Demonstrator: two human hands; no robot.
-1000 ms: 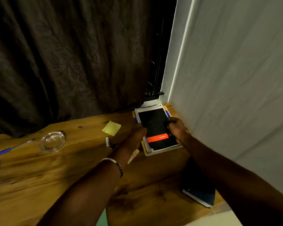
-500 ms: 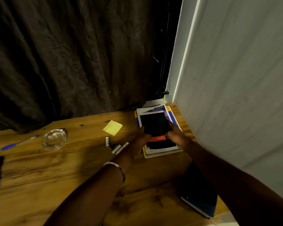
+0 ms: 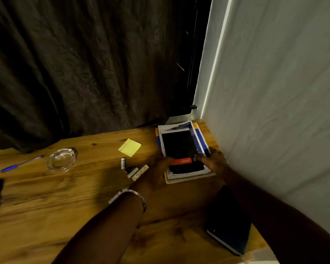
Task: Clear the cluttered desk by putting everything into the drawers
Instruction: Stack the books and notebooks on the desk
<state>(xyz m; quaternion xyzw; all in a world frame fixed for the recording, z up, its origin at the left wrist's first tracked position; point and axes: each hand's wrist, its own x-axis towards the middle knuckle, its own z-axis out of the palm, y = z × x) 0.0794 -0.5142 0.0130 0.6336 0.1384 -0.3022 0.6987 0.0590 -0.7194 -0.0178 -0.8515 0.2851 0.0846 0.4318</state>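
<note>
Two hands met at the stack of notebooks in the far right corner of the worktop. The left hand lay at the stack's near left edge with its fingers extended onto the top cover, just beside the orange band. The right hand was placed at the stack's right edge, beside the white wall, with its fingers reaching onto the same cover. Whether either hand gripped the stack or only rested on it could not be determined. A metal bangle encircled the left wrist.

The top notebook had a black cover and lay on several larger books, one white and one blue and yellow. Just left of the left hand lay a small white tube and two short pale sticks. A yellow sticky-note pad lay farther back, near the stack. A dark closed book lay at the near right edge of the worktop, partly under the right forearm.

Well apart, on the left, stood a clear glass ashtray, and beyond it lay a blue pen. A dark curtain hung behind the worktop.
</note>
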